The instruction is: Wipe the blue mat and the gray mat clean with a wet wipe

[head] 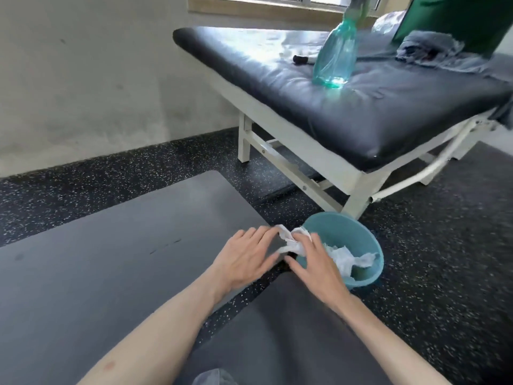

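Evidently disposal is the step in hand; the right hand (313,262) pinches the crumpled wet wipe (294,241), the left hand (244,257) spread beside it over the gray mat (111,259); the blue bin (358,240) sits just beyond, so dropping it in would come next.

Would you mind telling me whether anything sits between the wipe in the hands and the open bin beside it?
Nothing visible does. The wipe is held between the left hand and right hand, right at the near rim of the bin. The bin's mouth is open, with crumpled wipes already lying inside.
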